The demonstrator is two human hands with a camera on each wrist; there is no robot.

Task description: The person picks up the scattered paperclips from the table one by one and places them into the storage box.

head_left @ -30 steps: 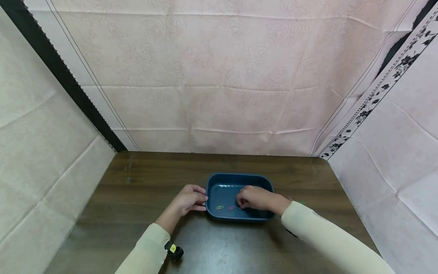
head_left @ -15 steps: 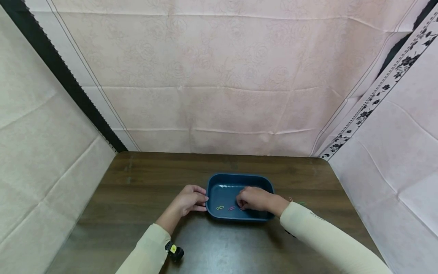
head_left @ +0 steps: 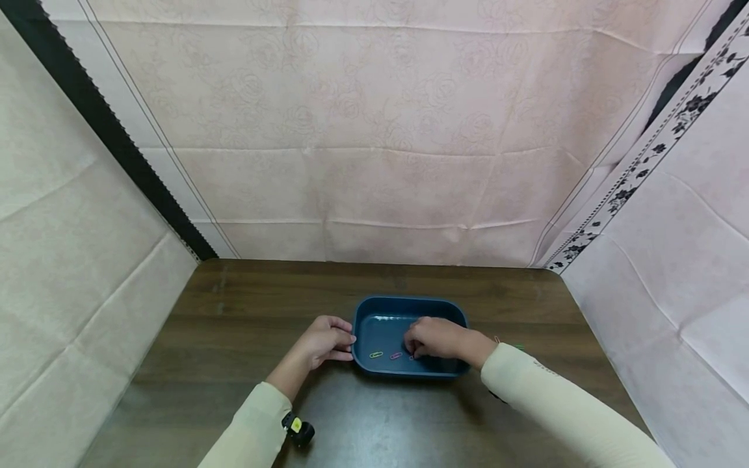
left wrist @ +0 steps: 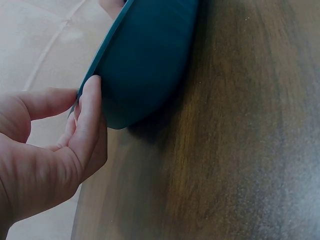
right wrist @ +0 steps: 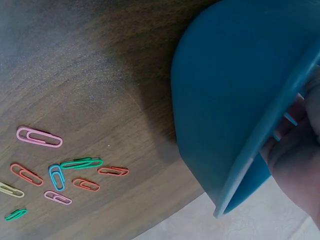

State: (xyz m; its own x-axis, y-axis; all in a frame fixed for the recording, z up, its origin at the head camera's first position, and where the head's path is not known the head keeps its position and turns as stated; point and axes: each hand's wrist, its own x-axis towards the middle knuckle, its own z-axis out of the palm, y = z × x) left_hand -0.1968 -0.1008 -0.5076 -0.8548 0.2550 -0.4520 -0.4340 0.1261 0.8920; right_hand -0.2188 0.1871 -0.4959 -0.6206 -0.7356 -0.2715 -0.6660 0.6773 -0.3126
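A dark blue tray point(head_left: 383, 328) stands on the wooden table. My left hand point(head_left: 328, 341) pinches its left rim; in the left wrist view the thumb lies on one side of the rim and fingers on the other. Inside the tray, my right hand point(head_left: 439, 339) reaches down with bent fingers. At its fingertips a bit of a reddish paper clip point(head_left: 411, 357) shows; the rest is hidden, so I cannot see whether it is pinched. A yellow paper clip point(head_left: 376, 355) and a pink paper clip point(head_left: 396, 355) lie on the tray floor to the left.
On the table right of the tray lie several loose paper clips, among them a large pink clip point(right wrist: 40, 136), a blue clip point(right wrist: 56, 177), a green clip point(right wrist: 81, 163) and an orange clip point(right wrist: 86, 184). Pale cloth point(head_left: 374, 162) hangs behind and at both sides.
My right hand shifts only slightly within the tray, its fingertips staying by the reddish clip. The left hand and tray keep their places.
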